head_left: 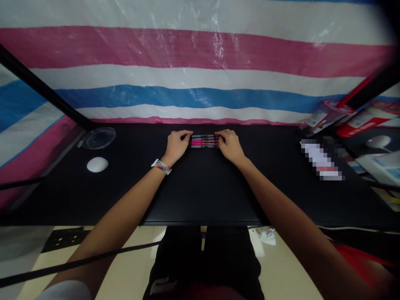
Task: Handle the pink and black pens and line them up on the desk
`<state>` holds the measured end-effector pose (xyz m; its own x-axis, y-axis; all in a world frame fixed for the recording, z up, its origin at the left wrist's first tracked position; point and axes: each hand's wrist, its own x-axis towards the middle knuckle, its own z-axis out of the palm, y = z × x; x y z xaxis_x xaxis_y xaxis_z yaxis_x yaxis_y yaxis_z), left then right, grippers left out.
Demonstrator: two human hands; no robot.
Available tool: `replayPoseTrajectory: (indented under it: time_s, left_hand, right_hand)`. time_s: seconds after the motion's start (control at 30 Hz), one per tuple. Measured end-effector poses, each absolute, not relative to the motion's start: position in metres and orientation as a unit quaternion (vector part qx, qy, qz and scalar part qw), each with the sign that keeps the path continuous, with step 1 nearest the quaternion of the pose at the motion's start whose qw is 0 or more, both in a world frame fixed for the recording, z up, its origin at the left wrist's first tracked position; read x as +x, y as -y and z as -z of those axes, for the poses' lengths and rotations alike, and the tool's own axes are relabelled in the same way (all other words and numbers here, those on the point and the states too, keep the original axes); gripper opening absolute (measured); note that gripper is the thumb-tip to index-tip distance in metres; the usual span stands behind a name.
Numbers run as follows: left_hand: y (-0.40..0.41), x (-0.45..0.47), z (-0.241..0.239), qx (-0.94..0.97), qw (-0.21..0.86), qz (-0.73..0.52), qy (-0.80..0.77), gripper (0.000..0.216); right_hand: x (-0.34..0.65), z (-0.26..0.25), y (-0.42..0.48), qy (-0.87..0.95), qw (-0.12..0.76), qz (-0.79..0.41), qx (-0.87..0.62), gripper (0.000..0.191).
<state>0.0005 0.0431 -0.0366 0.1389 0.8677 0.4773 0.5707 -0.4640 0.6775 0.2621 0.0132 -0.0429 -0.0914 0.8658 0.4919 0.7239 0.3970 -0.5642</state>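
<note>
Several slim pens [203, 141], dark and grey with a pink one among them, lie side by side crosswise at the far middle of the black table [200, 187]. At their left ends, my left hand [177, 146] has its thumb and fingers closed on them. My right hand [230, 146] grips the right ends in the same way. The pen tips are partly hidden behind my fingers. A patterned band [161, 166] circles my left wrist.
On the left are a white rounded object [97, 164] and a clear round plastic lid [99, 138]. A clear tub [326, 116] stands at the far right, near a pixelated item [321, 160]. Striped sheeting [200, 50] hangs behind the table.
</note>
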Motion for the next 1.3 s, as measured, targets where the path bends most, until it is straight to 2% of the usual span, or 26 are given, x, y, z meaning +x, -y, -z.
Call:
replayPoseTrajectory:
  time_s: [0.27,0.53,1.3]
  left_hand:
    - [-0.0426,0.0018,0.0372,0.729,0.156,-0.429,-0.510,0.025]
    - [-0.0369,0.0038,0.0338,0.722,0.225,-0.467,-0.459,0.023]
    - [-0.0371,0.0030,0.0323,0.739,0.224,-0.451,-0.448,0.020]
  right_hand:
    - [0.2620,0.0433,-0.0137,0.736,0.400,-0.080,-0.540,0.045]
    - [0.2620,0.0431,-0.0141,0.732,0.410,-0.081,-0.539,0.044]
    - [0.2645,0.0456,-0.0149,0.716,0.438,-0.109,-0.533,0.044]
